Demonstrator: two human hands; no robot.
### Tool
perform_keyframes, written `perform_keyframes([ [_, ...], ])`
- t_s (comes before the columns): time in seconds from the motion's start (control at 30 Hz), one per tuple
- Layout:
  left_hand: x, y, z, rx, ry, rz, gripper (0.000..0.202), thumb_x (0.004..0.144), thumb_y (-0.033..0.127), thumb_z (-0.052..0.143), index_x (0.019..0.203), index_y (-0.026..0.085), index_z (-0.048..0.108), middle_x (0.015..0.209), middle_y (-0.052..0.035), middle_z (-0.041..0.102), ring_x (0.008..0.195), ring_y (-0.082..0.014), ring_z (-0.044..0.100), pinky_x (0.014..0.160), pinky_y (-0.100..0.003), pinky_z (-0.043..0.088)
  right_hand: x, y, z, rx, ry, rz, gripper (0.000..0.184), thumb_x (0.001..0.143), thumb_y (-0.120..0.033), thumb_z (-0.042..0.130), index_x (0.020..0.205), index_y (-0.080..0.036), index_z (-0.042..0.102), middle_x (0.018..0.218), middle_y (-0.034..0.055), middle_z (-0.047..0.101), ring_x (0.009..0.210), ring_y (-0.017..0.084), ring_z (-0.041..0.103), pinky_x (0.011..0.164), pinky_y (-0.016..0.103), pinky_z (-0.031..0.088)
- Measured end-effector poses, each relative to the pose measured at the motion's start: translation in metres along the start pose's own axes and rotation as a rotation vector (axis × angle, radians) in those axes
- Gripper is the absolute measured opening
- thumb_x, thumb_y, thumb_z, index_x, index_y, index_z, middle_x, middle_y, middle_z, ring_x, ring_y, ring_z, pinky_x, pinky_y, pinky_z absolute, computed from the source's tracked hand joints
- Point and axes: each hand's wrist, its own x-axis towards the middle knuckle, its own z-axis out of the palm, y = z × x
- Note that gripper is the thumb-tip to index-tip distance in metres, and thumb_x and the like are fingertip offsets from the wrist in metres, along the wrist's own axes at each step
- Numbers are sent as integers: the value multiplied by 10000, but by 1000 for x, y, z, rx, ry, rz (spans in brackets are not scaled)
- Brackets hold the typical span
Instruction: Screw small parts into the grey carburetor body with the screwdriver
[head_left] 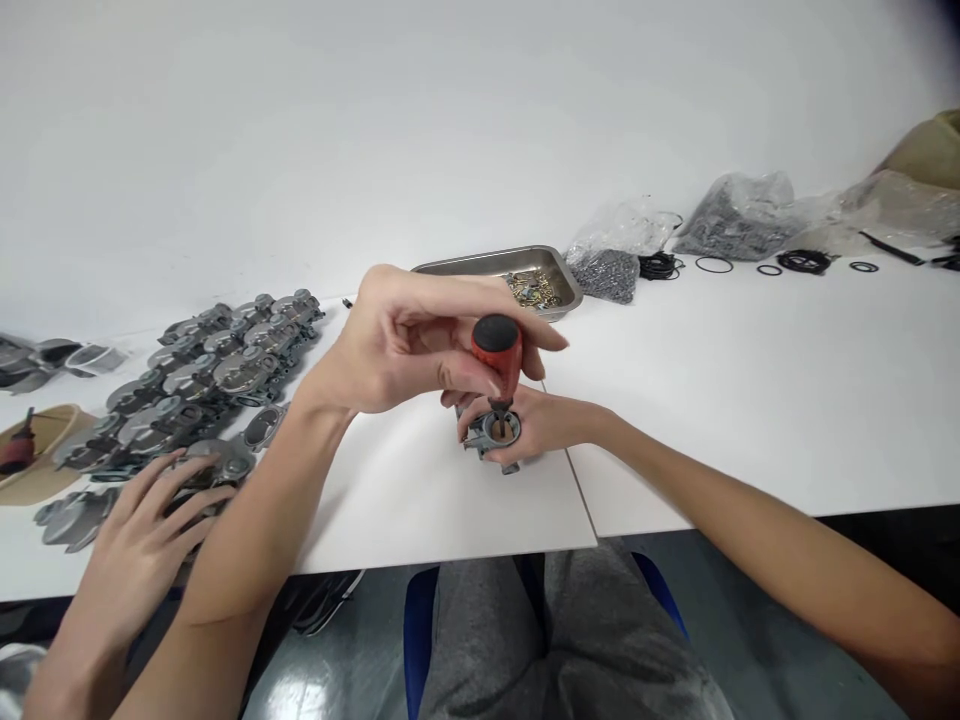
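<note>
My left hand (420,345) grips a screwdriver (498,350) with a red handle and a black cap. The tool stands nearly upright, its shaft pointing down into the round bore of a small grey metal carburetor (489,440). Around that carburetor my right hand (536,420) is closed, keeping it just over the white table. Whether the tip meets a screw inside is too small to tell. Behind my left hand, a metal tray (559,270) with small brass-coloured parts is partly hidden.
Rows of carburetors (195,375) fill the left side, where another person's hand (154,525) touches one. A tan bowl (45,450) holds another red screwdriver (19,447). Plastic bags of small parts (742,220) and black rings (804,261) line the wall. A table seam (581,490) runs beside me.
</note>
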Motion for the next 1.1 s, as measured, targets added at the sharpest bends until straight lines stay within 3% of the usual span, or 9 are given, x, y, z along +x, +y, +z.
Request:
perform_keyframes([
  [0.13,-1,-1,-7,-32,-8,-78,389,837,256,672,1225,277,654,919,-44,725,684,-146,690,512,-204,565,2,-2,1,-50,8,-10,300,780,-185,689,1072,-251,673,1322,58,443,1233,225,463,1012,379,471],
  [0.3,2,3,-3,-3,112,-90,273,738,307,782,983,192,744,921,-75,704,725,-157,680,514,-213,554,2,-3,1,-68,7,18,308,778,-197,692,1077,-268,667,1266,53,450,1245,232,447,1050,406,447],
  [0.47,6,-3,8,21,235,-13,281,672,308,839,871,172,694,795,-25,665,630,-104,628,470,-194,508,2,0,1,-70,3,25,317,773,-204,698,1083,-262,663,1299,62,427,1218,236,462,1002,394,481],
  [0.67,6,-17,10,-37,249,59,364,631,273,868,773,184,545,672,49,577,591,-58,579,469,-161,514,2,0,1,-56,-8,2,313,782,-192,685,1088,-249,646,1289,63,439,1217,223,463,993,366,485],
  [0.87,6,-18,10,70,239,143,308,695,325,823,809,174,580,711,58,587,682,-44,619,520,-117,514,2,0,1,-50,-5,34,364,771,-170,687,1118,-255,613,1315,47,426,1173,199,495,952,314,501],
  [1.1,0,-10,10,24,286,-32,407,657,361,828,892,100,622,783,29,620,713,-106,686,551,-177,583,2,0,2,-60,2,21,408,765,-145,686,1147,-227,568,1320,65,412,1185,201,481,963,331,486],
])
